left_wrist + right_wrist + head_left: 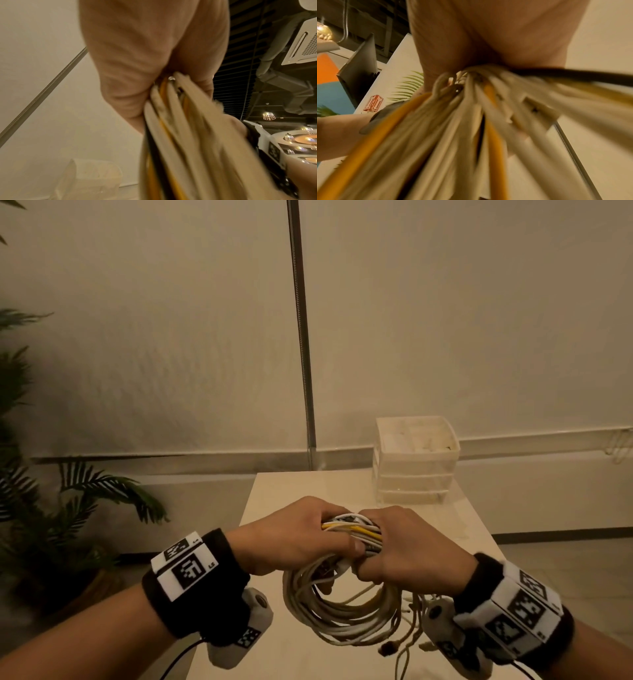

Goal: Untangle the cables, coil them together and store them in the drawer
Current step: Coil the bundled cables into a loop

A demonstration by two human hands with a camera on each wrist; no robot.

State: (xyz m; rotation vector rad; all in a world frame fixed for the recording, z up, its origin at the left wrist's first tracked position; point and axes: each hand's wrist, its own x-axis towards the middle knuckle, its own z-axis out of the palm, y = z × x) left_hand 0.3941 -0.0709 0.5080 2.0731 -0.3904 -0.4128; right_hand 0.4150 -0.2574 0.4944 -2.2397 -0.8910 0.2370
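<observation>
A coil of white, yellow and dark cables (342,614) hangs above the cream table (274,652). My left hand (301,537) and right hand (404,546) both grip the top of the coil side by side, fingers curled round the bunched strands (356,530). Loose ends with plugs (388,647) dangle at the lower right. In the left wrist view the cables (180,135) run out of the closed palm (137,67). The right wrist view shows the same bundle (471,128) fanning out from the fist (488,40). A translucent drawer unit (416,470) stands at the table's far right, its drawers closed.
A potted palm (44,508) stands on the floor left of the table. A metal pole (301,337) runs up the wall behind. The table's left edge (219,611) lies just under my left wrist.
</observation>
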